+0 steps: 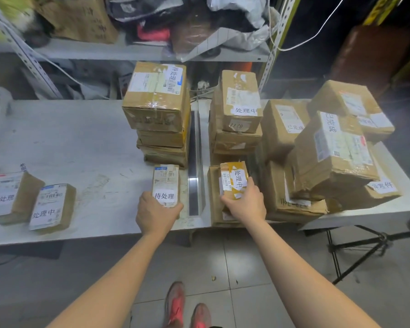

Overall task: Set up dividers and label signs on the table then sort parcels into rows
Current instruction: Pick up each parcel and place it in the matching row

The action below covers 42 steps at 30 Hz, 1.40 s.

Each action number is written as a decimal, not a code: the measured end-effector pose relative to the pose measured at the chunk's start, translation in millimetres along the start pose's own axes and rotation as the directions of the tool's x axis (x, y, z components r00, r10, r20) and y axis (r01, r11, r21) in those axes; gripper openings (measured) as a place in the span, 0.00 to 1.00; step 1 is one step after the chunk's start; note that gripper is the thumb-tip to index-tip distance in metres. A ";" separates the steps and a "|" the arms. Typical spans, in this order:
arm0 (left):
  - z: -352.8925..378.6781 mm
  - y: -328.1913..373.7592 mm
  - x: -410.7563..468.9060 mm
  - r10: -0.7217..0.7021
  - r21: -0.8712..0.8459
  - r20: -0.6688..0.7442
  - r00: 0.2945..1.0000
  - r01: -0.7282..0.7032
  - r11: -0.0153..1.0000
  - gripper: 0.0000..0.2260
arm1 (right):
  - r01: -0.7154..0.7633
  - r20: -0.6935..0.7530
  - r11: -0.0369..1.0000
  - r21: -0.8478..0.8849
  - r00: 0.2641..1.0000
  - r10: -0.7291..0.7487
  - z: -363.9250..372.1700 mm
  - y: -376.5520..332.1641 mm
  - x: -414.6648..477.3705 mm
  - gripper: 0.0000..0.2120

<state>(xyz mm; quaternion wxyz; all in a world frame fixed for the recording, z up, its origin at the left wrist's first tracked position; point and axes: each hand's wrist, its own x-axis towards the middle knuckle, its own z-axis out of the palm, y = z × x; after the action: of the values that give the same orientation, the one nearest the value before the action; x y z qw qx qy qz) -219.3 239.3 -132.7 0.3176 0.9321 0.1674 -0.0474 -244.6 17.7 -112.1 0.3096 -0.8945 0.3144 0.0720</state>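
A metal divider (194,162) lies front-to-back on the table (81,143). Left of it, the left hand (155,215) grips a small 待处理 parcel (166,183) lying flat before a three-box stack (156,110). On the right, the right hand (246,202) grips a yellow-taped 处理中 parcel (233,179) atop a flat box (214,197).

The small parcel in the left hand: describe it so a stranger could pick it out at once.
On the grey table, find the metal divider running front to back. Left of its near end, before the tall stack of boxes, lies the small parcel the left hand grips. Unlike the yellow-taped parcel across the divider, it rests directly on the table.
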 end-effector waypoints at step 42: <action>-400.1 -268.8 192.8 0.292 0.463 -0.010 0.956 -0.254 0.849 0.32 | 0.539 0.149 0.795 -0.279 0.842 -0.518 197.7 -365.7 -201.6 0.33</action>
<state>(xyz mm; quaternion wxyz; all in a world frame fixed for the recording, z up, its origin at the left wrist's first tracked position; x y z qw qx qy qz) -137.3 736.4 -7.5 0.0860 0.9958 0.0301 -0.0025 -169.3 463.9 -18.6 0.1831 -0.9809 0.0266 0.0599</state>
